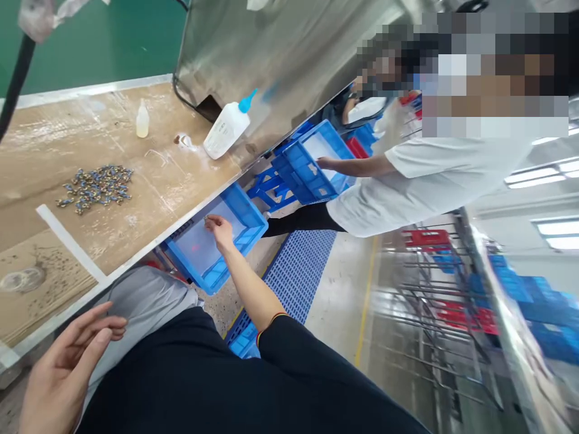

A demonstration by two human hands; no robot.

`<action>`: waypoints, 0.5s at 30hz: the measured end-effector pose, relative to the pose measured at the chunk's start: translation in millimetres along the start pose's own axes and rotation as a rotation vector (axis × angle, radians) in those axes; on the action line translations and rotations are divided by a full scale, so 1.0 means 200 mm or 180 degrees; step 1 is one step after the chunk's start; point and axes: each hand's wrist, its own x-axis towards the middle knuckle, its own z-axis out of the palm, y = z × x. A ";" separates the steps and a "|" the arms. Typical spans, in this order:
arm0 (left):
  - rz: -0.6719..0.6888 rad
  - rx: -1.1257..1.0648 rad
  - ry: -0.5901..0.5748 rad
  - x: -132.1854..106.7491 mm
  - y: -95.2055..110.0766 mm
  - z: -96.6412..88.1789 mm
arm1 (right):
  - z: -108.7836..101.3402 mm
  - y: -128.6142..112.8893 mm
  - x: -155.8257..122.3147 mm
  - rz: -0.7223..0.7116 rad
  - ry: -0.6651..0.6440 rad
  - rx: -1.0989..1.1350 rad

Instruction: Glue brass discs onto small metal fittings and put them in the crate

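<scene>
Beside the table (151, 175), we find the blue bin (249, 214) beneath the right hand (220, 232), whose fingertips are close together; we cannot tell whether they pinch anything. The left hand (75, 361), empty and loosely spread, is well apart. We note the bin's rectangular form, pale lining (190, 241) and reddish spot.

Right hand (220, 232) over blue bin (248, 212), left hand (67, 369) half-curled, small parts (97, 187) heaped on brown tabletop (156, 196)
</scene>
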 end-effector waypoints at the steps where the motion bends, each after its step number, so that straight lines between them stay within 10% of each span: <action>1: -0.0053 -0.0037 0.0038 -0.01 0.00 0.00 | 0.01 0.04 0.04 0.0032 0.0000 -0.0121; 15: -0.0199 -0.0070 0.0254 -0.09 0.13 0.08 | 0.18 0.18 0.23 -0.0116 -0.0063 -0.1500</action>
